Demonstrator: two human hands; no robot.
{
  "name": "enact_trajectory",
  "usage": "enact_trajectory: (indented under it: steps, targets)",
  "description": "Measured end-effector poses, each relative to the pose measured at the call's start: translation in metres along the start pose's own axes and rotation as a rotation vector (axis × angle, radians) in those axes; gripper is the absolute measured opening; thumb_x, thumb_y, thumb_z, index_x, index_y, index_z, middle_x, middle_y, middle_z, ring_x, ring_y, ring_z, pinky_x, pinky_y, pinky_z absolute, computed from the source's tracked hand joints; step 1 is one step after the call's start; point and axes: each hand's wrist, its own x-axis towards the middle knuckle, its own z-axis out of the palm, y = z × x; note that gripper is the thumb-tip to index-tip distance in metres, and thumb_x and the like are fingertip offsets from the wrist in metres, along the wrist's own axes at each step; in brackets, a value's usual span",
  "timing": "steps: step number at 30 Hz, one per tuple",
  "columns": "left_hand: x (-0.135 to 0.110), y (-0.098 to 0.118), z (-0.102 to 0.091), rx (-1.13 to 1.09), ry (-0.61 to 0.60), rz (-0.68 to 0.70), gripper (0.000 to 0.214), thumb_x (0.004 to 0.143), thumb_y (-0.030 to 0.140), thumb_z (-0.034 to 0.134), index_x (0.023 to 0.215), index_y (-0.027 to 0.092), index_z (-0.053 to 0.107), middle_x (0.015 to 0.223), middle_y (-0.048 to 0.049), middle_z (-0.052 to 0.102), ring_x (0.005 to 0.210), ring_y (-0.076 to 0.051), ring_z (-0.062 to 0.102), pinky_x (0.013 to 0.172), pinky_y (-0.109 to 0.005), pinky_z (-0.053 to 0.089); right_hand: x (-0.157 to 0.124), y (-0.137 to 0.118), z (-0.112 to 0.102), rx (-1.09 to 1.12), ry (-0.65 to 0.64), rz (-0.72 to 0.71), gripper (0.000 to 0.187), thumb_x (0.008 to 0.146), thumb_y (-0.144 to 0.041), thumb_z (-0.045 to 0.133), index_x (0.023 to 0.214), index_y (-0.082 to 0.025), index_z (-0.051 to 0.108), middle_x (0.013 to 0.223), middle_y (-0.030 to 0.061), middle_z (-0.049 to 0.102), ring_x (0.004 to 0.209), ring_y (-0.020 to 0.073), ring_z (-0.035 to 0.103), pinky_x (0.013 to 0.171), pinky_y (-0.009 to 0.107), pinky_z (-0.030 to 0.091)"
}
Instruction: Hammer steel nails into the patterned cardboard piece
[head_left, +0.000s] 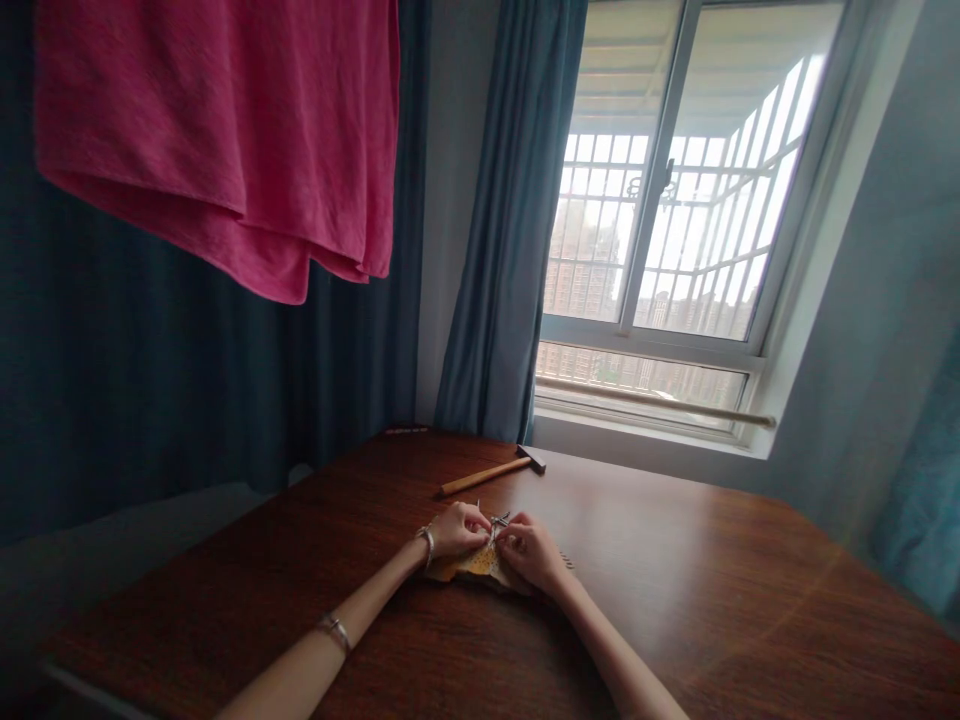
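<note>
My left hand (456,530) and my right hand (529,552) meet over a flat yellowish piece (480,563) on the table. That piece has small dark dots and an uneven front edge. Both hands have their fingers pinched together, close to some thin, dark metallic bits (499,520) between them. Whatever sits in each pinch is too small to name. A row of small dark, thin things (567,561) shows just right of my right wrist. Beyond my hands lies a hammer (487,475) with a wooden handle, its dark head to the right.
The brown wooden table (660,570) reaches back to a blue curtain (495,250) and a barred window (660,200). A pink towel (225,130) hangs at upper left, above table height. A small flat reddish item (406,431) lies at the far corner.
</note>
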Motion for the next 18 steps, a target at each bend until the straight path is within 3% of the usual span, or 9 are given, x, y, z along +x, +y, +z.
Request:
enact_trajectory:
  steps: [10, 18]
  targets:
    - [0.0, 0.002, 0.002, 0.035, 0.034, 0.043, 0.03, 0.072, 0.044, 0.059, 0.082, 0.019, 0.073, 0.069, -0.0019, 0.063, 0.062, -0.012, 0.052, 0.055, -0.02, 0.034, 0.007, -0.005, 0.012, 0.001, 0.053, 0.144, 0.021, 0.08, -0.04, 0.055, 0.085, -0.027, 0.07, 0.083, 0.0013, 0.064, 0.072, 0.013, 0.059, 0.068, 0.022, 0.042]
    - [0.0, 0.0, 0.002, -0.028, 0.037, 0.059, 0.025, 0.072, 0.04, 0.061, 0.076, 0.018, 0.073, 0.076, -0.0017, 0.064, 0.07, -0.012, 0.057, 0.064, -0.02, 0.039, 0.006, -0.011, 0.012, -0.1, 0.054, 0.167, 0.016, 0.079, -0.032, 0.055, 0.078, -0.026, 0.069, 0.083, 0.001, 0.065, 0.074, 0.0128, 0.058, 0.067, 0.02, 0.04]
